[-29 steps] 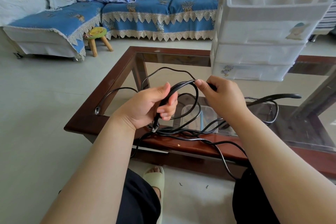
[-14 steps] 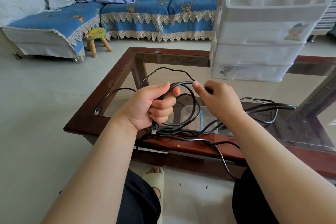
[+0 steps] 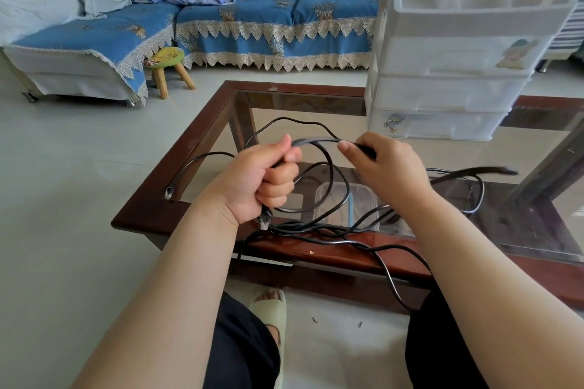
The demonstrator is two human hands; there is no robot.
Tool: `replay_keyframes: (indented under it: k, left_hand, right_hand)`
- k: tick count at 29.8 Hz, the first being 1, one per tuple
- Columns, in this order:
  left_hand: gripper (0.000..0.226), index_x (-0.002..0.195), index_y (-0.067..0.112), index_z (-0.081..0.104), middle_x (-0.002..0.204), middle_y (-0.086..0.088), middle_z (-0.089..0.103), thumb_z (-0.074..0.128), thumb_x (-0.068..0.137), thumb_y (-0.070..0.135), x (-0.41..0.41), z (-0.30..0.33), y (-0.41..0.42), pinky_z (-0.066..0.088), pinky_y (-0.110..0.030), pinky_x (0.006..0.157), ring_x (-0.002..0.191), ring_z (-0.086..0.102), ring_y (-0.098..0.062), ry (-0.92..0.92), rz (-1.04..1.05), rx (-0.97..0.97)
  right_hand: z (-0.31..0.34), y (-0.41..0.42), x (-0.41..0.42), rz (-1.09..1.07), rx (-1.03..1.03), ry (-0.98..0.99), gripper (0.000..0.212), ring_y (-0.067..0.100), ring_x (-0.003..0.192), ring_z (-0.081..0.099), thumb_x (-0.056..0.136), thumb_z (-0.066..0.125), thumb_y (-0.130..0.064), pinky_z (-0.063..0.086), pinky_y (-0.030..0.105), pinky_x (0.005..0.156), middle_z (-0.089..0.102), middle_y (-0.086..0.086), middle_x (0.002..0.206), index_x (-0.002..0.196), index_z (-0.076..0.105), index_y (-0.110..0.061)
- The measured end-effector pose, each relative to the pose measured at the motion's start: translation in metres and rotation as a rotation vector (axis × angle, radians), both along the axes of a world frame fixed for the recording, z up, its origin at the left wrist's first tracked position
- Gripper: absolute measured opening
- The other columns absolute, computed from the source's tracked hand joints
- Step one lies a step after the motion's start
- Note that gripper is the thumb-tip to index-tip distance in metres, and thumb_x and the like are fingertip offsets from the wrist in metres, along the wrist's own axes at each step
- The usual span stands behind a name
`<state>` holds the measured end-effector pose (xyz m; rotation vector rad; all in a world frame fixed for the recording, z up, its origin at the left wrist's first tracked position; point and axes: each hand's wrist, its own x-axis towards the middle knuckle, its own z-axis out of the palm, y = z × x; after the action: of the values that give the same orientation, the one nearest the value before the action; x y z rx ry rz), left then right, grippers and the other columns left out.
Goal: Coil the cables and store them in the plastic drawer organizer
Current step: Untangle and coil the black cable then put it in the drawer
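View from the head camera, looking down over a glass-topped table [image 3: 322, 110] with a dark wooden frame. The left hand [image 3: 264, 178] is closed in a fist around a black cable [image 3: 339, 186], fingers curled tight and thumb lying along the top; a clear plug end [image 3: 266, 218] of the cable sticks out below the fist. The right hand [image 3: 384, 167] pinches the same cable between thumb and curled fingers, just to the right of the left hand, and a short blurred stretch of cable bridges the two hands. From the hands the cable hangs in several loose loops over the near part of the glass and the near wooden rail, with one strand dropping off the table edge toward the person's right leg. A second plug end [image 3: 170, 191] lies on the left edge of the table. A blurred dark length of cable extends to the right behind the right wrist. The white plastic drawer unit [image 3: 452, 85] stands on the far right of the table, well apart from the hands; its three drawers are closed and its top tray is divided into compartments. A clear container [image 3: 335, 199] is visible below the glass. Beyond the table are a blue-covered sofa [image 3: 252, 22] and a small wooden stool [image 3: 167, 71] on the pale floor.
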<state>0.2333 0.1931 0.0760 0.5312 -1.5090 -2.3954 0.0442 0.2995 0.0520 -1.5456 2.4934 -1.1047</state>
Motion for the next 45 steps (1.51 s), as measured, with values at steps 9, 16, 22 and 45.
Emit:
replay_keyframes:
  k: [9,16,22,45]
  left_hand:
    - [0.037,0.067,0.02,0.04,0.039,0.008,0.027,0.028,0.102,0.027,0.023,0.002,-0.029,0.013,-0.017,0.031,0.039,0.006,-0.008,0.279,0.44,0.267]
    - [0.041,0.061,0.019,0.039,0.041,0.006,0.026,0.026,0.099,0.016,0.035,0.003,-0.042,0.015,-0.016,0.029,0.029,0.019,-0.008,0.412,0.596,0.385]
    - [0.044,0.066,0.019,0.042,0.047,0.008,0.027,0.024,0.105,0.031,0.029,0.002,-0.04,0.015,-0.017,0.031,0.033,0.019,-0.005,0.29,0.608,0.271]
    - [0.043,0.069,0.014,0.048,0.056,-0.006,0.044,0.033,0.101,0.039,-0.03,-0.009,0.023,0.024,-0.02,0.037,0.034,0.03,-0.012,-0.409,-0.17,-0.445]
  right_hand:
    - [-0.001,0.001,-0.033,0.1,0.206,0.233,0.041,0.026,0.12,0.043,0.095,0.04,-0.049,0.028,0.036,0.102,0.057,0.005,0.12,0.114,0.058,-0.018]
    - [-0.002,-0.001,-0.045,-0.177,0.188,0.401,0.04,0.032,0.116,0.051,0.098,0.035,-0.047,0.018,0.044,0.111,0.061,0.011,0.118,0.109,0.062,-0.02]
    - [0.006,0.0,-0.011,-0.135,0.237,0.448,0.032,0.027,0.072,0.056,0.099,0.041,-0.042,0.033,0.028,0.054,0.067,0.004,0.091,0.104,0.062,-0.019]
    - [0.001,0.015,0.025,0.401,-0.154,0.529,0.03,0.024,0.057,0.058,0.084,0.05,-0.044,0.034,0.032,0.073,0.061,-0.005,0.062,0.085,0.055,-0.014]
